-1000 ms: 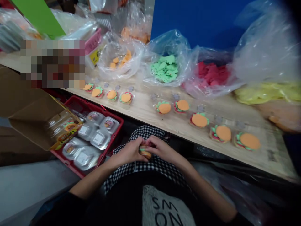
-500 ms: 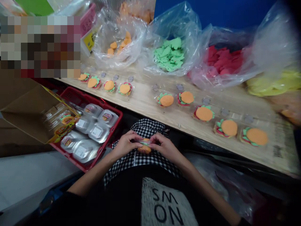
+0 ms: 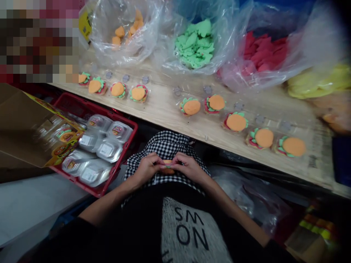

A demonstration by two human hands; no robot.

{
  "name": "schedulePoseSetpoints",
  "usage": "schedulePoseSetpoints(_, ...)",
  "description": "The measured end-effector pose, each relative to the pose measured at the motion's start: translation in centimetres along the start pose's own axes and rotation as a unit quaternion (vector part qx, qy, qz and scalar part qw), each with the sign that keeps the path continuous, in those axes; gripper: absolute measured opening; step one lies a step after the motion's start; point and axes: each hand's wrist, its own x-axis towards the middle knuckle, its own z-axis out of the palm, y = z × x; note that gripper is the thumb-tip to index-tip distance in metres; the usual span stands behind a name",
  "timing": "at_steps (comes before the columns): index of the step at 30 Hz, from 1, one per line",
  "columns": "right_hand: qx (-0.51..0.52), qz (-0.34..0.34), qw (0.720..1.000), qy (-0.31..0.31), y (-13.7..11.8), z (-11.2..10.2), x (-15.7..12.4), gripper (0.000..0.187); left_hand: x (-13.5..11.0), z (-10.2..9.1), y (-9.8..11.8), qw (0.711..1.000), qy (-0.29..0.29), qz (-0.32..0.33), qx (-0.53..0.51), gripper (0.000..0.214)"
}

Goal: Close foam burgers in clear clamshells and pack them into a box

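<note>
Over my lap, both hands meet at a small toy burger with orange and green parts. My left hand pinches its left side between thumb and fingers. On the other side my right hand pinches it the same way, thumbs nearly touching. Clear plastic seems to wrap the burger, but the fingers hide most of it. Beyond my hands, a row of toy burgers in open clear cases runs along the wooden table, among them one burger with a green frill and one burger farther right.
A red crate of closed clear cases stands left of my lap, with an open cardboard box leaning over it. Behind the burgers sit plastic bags of orange pieces, green pieces and red pieces.
The view has shifted, so the table and crate sit higher and farther left. My hands have drawn closer together on the toy burger, hiding more of it.
</note>
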Motion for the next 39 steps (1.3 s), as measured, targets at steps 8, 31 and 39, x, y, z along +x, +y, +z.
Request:
schedulePoseSetpoints(8, -0.031, -0.006, 0.999, -0.008, -1.2, 0.2, -0.1, 0.021, -0.3, -0.7, 0.9, 0.999, -0.019, 0.011, 0.03, 0.005)
schedulePoseSetpoints(31, -0.107, -0.1, 0.988, 0.041, -0.4, -0.4, -1.6, 0.013, 0.3, 0.1, 1.0, 0.998, -0.049, -0.018, -0.033, 0.011)
schedulePoseSetpoints(39, -0.142, -0.068, 0.987, -0.036, -1.4, -0.2, -1.0, 0.019, -0.5, 0.3, 1.1, 0.999, -0.041, -0.015, -0.01, 0.01)
